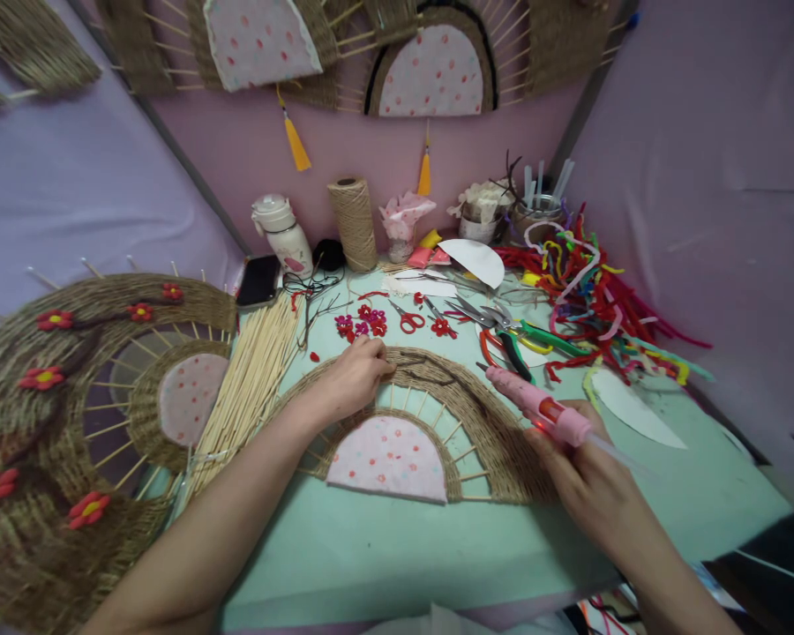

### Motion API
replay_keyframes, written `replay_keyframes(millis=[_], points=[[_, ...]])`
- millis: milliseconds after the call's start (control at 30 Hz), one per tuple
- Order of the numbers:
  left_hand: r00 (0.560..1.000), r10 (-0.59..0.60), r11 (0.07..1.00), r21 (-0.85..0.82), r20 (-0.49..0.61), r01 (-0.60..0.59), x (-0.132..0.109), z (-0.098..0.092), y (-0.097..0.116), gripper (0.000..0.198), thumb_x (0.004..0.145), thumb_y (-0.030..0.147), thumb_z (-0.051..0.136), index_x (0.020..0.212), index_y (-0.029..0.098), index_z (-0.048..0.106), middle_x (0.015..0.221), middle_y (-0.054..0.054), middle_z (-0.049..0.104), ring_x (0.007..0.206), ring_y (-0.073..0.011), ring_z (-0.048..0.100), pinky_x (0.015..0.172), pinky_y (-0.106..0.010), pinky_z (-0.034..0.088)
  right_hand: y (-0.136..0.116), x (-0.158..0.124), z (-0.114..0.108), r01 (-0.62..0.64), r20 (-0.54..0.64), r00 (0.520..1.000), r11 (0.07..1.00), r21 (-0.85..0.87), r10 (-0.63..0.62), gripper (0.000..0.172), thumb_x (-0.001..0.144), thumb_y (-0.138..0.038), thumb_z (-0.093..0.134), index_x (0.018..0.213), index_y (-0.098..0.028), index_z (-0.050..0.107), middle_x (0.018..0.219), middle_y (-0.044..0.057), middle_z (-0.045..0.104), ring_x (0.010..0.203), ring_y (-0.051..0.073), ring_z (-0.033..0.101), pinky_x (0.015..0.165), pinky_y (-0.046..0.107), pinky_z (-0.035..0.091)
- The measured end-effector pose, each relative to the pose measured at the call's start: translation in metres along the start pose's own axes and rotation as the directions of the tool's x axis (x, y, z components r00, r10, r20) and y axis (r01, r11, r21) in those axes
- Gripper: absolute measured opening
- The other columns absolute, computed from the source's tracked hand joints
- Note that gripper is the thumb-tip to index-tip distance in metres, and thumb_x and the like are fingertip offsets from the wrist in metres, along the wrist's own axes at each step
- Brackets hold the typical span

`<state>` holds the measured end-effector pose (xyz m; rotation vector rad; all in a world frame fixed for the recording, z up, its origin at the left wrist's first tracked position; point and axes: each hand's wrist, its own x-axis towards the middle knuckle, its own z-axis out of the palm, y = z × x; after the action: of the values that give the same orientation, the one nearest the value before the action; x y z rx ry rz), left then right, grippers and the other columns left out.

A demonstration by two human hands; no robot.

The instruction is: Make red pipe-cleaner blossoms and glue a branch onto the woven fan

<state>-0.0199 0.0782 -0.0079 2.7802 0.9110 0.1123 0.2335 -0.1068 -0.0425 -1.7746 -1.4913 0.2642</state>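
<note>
A woven twine fan [503, 441] lies on the table, with thin sticks for ribs, a dotted cloth half-circle [390, 459] at its middle and a dark twig [430, 369] along its upper band. My left hand [357, 375] rests at the upper left edge of the band, fingers curled together; what they hold, if anything, is hidden. My right hand [586, 463] is wrapped round a pink hot glue gun [543, 410], its nozzle pointing left over the fan's right side. A clear glue stick [612, 450] juts from the gun's rear.
Red beaded flowers [363, 323], red-handled scissors [410, 321] and pliers [513, 353] lie behind the fan. Pipe cleaners [588, 282] heap at the right. Thin sticks [244, 379] and a flower-decorated fan [13, 388] are at left. A bottle [283, 238] and twine spool [353, 225] stand behind.
</note>
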Motion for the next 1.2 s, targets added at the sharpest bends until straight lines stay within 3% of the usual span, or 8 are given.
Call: replay_keyframes(millis=[267,400,700,1200], points=[[0.995,-0.048,0.998,-0.046,-0.087,0.044,0.002,0.002,-0.004,0.035,0.089,0.008,0.039,0.097,0.016,0.073,0.091,-0.009,0.057,0.091,-0.0214,0.047,0.083,-0.036,0.041,0.0,0.001,0.001,-0.005,0.019,1.0,1.0,0.015,0.005,0.018,0.093,-0.038,0.046,0.089,-0.021,0.052,0.09,0.003,0.046,0.078,0.018,0.048,0.073,0.034,0.041],[0.989,-0.093,0.995,-0.04,-0.116,0.089,0.009,0.003,-0.003,0.029,0.09,0.013,0.044,0.093,0.016,0.073,0.089,-0.009,0.059,0.089,-0.0218,0.049,0.082,-0.035,0.042,0.001,0.0,0.002,-0.007,0.011,1.0,1.0,0.026,0.007,0.018,0.092,-0.039,0.048,0.085,-0.022,0.051,0.088,0.003,0.047,0.076,0.018,0.049,0.071,0.033,0.041],[0.993,-0.118,0.991,0.057,-0.017,0.119,0.031,-0.001,-0.003,0.021,0.082,0.013,0.053,0.071,0.016,0.07,0.077,-0.008,0.061,0.08,-0.0209,0.053,0.076,-0.033,0.042,-0.001,0.002,0.0,-0.026,0.007,1.0,1.0,0.014,0.026,0.018,0.092,-0.039,0.047,0.086,-0.022,0.051,0.09,0.003,0.048,0.077,0.018,0.05,0.07,0.034,0.043],[0.988,-0.153,0.985,0.082,-0.002,0.153,0.032,0.001,0.003,0.023,0.079,0.012,0.051,0.069,0.015,0.071,0.073,-0.009,0.063,0.076,-0.021,0.055,0.076,-0.035,0.044,0.0,0.003,-0.001,-0.005,-0.009,1.0,1.0,0.024,0.006,0.017,0.091,-0.038,0.049,0.083,-0.022,0.051,0.087,0.003,0.048,0.075,0.018,0.05,0.072,0.034,0.044]])
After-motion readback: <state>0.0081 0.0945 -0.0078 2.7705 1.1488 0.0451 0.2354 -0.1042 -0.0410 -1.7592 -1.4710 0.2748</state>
